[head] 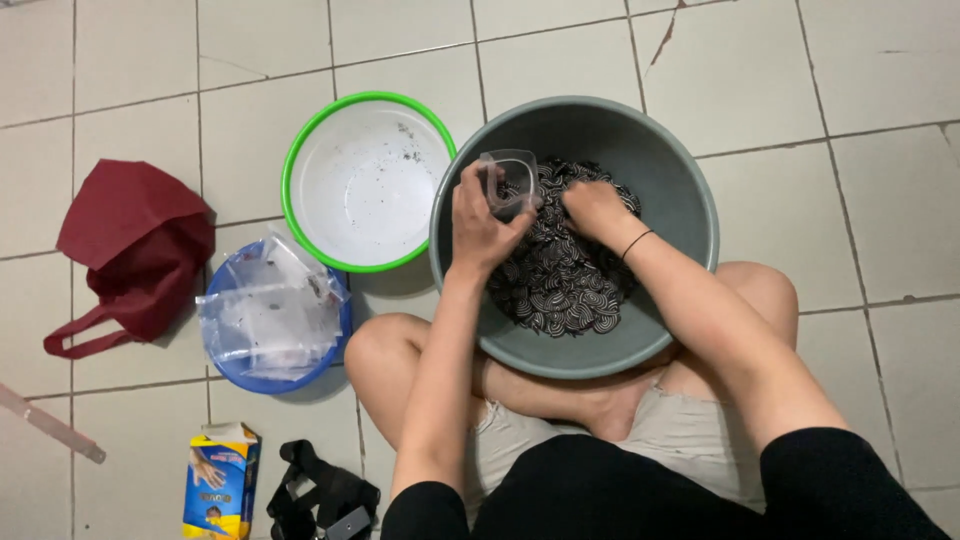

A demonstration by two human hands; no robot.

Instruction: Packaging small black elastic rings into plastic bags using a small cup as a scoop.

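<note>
A grey round basin (690,190) rests between my crossed legs and holds a heap of small black-and-white striped pieces (570,280). My left hand (478,225) grips a small clear plastic cup (508,178) over the basin's left side. My right hand (592,208) is down in the heap, fingers curled among the pieces right beside the cup. A thin black band circles my right wrist.
An empty white bowl with a green rim (366,180) sits left of the basin. Further left are a blue bowl with clear plastic bags (270,315), a dark red cloth bag (135,245), a small printed carton (220,482) and a black strap (320,495) on the tiled floor.
</note>
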